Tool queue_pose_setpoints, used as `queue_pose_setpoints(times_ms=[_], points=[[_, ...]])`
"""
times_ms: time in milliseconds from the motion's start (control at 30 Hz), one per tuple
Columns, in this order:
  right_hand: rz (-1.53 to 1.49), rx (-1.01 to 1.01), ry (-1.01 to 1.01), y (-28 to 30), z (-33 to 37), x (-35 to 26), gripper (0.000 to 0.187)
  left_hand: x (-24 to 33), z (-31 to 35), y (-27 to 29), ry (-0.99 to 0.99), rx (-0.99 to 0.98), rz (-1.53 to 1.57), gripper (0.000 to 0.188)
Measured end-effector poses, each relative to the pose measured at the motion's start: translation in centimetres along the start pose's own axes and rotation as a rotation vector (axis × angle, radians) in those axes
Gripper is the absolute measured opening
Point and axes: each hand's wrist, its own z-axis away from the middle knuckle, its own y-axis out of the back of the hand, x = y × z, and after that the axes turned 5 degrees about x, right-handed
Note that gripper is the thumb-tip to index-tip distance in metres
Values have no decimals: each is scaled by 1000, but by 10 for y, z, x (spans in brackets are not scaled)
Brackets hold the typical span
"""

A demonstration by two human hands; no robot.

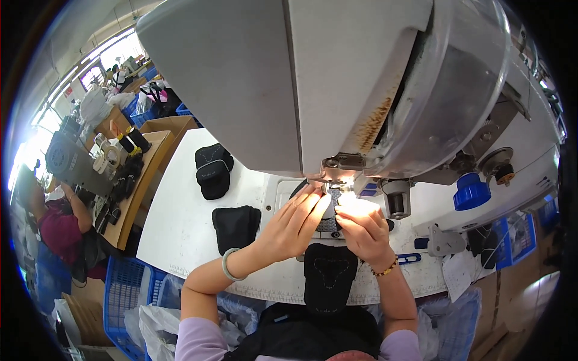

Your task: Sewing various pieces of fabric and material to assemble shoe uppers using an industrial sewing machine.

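Observation:
Under the needle area of a sewing machine [241,72] lies a small dark piece with a grey textured patch [327,225]. My left hand [292,225] rests on its left side, fingers stretched out and pointing at the needle. On its right side, my right hand [365,231] is closed, with thumb and fingertips pinching the edge; bright lamp light washes out part of these fingers. Nearer to me, a black stitched fabric piece [329,277] hangs slightly over the table's front edge. Left of my left hand lie a black fabric stack [236,227] and, farther back, another stitched black bundle [214,171].
The white table [180,210] carries a blue-handled tool [410,259] right of my right wrist. A blue knob [472,191] hangs off the machine head. Blue crates [123,301] and plastic bags stand below. At far left a person [63,234] sits at another machine.

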Motion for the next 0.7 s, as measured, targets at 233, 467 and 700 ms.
queue_pose_setpoints(times_ms=[233, 467, 700], points=[[0, -29, -10, -2, -5, -2, 24, -12, 10, -10, 23, 57, 65, 32], [114, -46, -65, -7, -6, -4, 29, -25, 11, -21, 45, 97, 131, 27], [163, 0, -83, -13, -2, -5, 23, -31, 12, -27, 35, 128, 111, 30]])
